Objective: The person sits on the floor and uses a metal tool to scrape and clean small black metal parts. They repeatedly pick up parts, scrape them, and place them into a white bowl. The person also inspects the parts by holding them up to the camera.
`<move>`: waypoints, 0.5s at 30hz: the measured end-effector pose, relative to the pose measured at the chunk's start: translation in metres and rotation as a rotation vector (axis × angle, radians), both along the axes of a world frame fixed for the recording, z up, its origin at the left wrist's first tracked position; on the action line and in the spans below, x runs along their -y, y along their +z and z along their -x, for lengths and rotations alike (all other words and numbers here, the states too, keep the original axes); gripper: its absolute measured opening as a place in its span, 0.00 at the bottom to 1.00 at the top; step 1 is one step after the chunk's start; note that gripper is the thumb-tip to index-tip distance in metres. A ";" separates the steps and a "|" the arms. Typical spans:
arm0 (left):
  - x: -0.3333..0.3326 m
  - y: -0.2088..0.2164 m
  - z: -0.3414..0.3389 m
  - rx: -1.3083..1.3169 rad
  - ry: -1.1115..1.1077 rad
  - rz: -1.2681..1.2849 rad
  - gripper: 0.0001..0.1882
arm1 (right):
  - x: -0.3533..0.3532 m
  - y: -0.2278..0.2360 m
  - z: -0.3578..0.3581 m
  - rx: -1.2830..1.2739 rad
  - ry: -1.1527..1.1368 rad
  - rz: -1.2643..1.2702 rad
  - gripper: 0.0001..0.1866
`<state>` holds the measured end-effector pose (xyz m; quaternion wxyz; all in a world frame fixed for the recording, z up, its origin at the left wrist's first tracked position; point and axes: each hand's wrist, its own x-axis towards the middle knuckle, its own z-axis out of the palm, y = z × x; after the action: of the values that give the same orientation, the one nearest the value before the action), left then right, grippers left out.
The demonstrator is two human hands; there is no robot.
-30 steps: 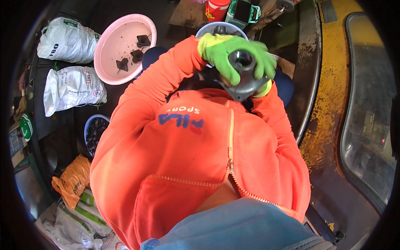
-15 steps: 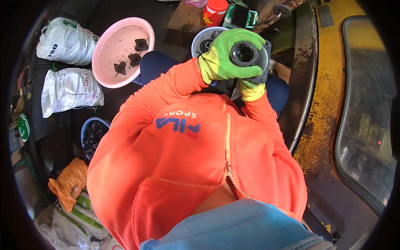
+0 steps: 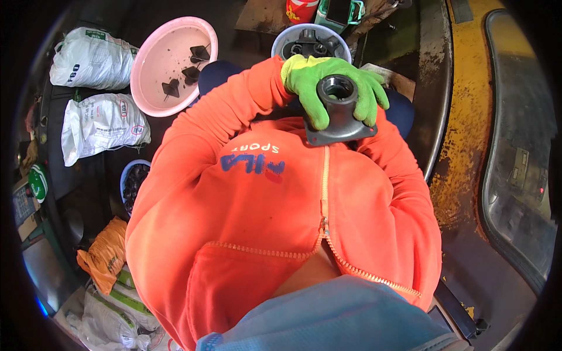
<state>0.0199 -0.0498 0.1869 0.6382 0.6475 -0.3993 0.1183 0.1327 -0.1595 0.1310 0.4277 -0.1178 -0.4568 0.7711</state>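
Observation:
My left hand [image 3: 336, 82], in a green glove with a yellow cuff, is closed around the neck of a black flanged pipe fitting [image 3: 333, 130]. The thumb lies on one side of its round, threaded-looking opening and the fingers on the other. The fitting's flat flange, with small corner holes, tilts down toward my chest. My right forearm in its orange sleeve reaches up to the fitting, but the right hand is hidden behind it. Just beyond my hands, a blue-grey basin [image 3: 275, 48] holds several black parts.
At left stands a pink basin [image 3: 155, 64] with dark pointed pieces. White sacks [image 3: 96, 55], a small basin of black pieces [image 3: 136, 184] and an orange bag [image 3: 105, 254] lie on the left. A rusty yellow machine [image 3: 453, 193] with a window borders the right.
The fitting has come closer to my chest and turned, so its flange now points toward me. My right glove, partly visible before, is now hidden. The view has shifted slightly.

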 end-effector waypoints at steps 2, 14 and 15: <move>0.001 -0.010 0.003 -0.097 0.043 0.349 0.25 | -0.007 -0.005 0.014 -0.511 0.351 0.262 0.20; -0.019 -0.052 0.008 -0.118 0.181 1.492 0.14 | 0.003 0.005 -0.010 -0.403 -0.664 0.556 0.22; -0.016 -0.053 0.009 -0.142 0.090 1.655 0.14 | 0.003 0.009 -0.008 -0.323 -0.722 0.530 0.21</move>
<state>0.0106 -0.0337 0.1342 0.9264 -0.0094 -0.1159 0.3581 0.1409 -0.1629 0.1400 0.6892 -0.2526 -0.1016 0.6715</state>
